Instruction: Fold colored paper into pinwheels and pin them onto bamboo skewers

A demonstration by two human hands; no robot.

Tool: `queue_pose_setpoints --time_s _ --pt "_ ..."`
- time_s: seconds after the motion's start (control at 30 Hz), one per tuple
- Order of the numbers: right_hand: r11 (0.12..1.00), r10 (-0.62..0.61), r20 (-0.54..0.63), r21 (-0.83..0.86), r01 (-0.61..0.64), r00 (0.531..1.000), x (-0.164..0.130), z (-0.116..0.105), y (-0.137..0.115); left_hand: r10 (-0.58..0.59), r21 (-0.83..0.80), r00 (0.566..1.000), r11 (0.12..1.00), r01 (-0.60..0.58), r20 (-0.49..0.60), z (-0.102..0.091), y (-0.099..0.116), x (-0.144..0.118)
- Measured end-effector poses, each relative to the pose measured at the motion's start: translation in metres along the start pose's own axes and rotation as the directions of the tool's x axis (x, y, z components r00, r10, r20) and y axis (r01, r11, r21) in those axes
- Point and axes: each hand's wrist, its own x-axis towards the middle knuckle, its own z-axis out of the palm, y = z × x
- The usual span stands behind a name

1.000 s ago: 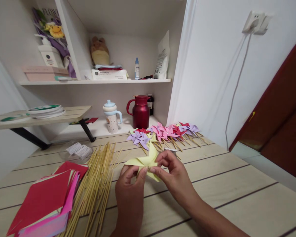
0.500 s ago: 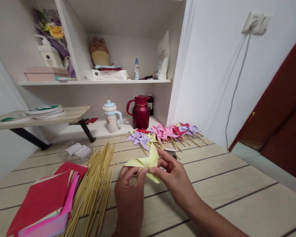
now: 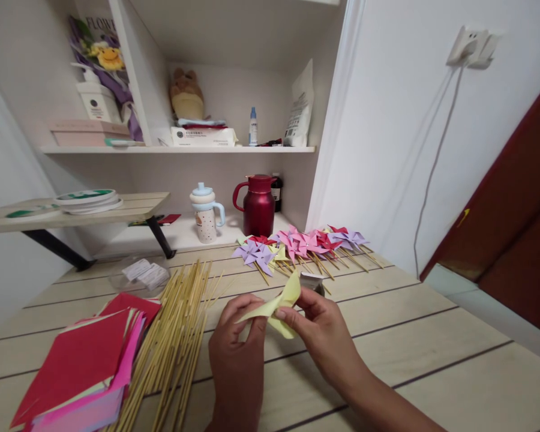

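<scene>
A yellow paper pinwheel (image 3: pixel 270 308) with folded blades is held between both hands above the table. My left hand (image 3: pixel 238 336) pinches its left blade between thumb and fingers. On the other side, my right hand (image 3: pixel 319 318) grips it near the centre, thumb in front and fingers behind. My fingers hide part of the pinwheel's middle. Just behind my right hand stands a small open box (image 3: pixel 312 281), partly covered. Left of my hands lies a heap of thin wooden sticks (image 3: pixel 175 336). Beside it is a stack of coloured paper squares (image 3: pixel 76 360), red on top.
Finished pinwheels on sticks (image 3: pixel 297 243) lie along the back of the table. Behind them stand a red jug (image 3: pixel 258 207) and a cup with a blue handle (image 3: pixel 204 219). A clear tray (image 3: pixel 137 275) sits near the raised stand (image 3: pixel 135 204) at left.
The yellow pinwheel has tilted and turned, so its blades show more edge-on. My right hand has shifted slightly right and down. The view has moved a little.
</scene>
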Motion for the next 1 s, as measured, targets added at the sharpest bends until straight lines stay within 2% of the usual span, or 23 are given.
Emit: queue_pose_setpoints --time_s 0.17,0.5,0.67,0.83,1.0 --pt "1.000 0.008 -0.019 -0.030 -0.009 1.000 -0.0026 0.0008 -0.0022 0.009 -0.001 1.000 1.000 -0.009 0.011 0.0009 -0.0010 -0.0013" --pt "0.997 -0.055 -0.039 -0.053 0.053 0.998 -0.0011 0.0026 0.0014 -0.033 0.005 0.999 0.999 0.033 0.007 0.0018 0.0007 -0.0022" --pt "0.998 -0.015 -0.062 0.058 0.019 0.998 0.0003 0.0044 0.0020 -0.080 0.013 0.997 0.997 0.080 0.009 0.0013 0.0013 0.0002" --pt "0.973 0.048 -0.022 0.229 -0.042 0.999 0.0033 0.0062 0.0052 -0.111 -0.006 0.994 0.994 0.111 0.023 0.0018 0.0005 0.0028" --pt "0.977 0.068 -0.035 0.204 -0.060 0.997 0.0040 0.0046 0.0070 -0.170 -0.073 0.985 0.982 0.172 0.034 0.0069 -0.0036 0.0021"
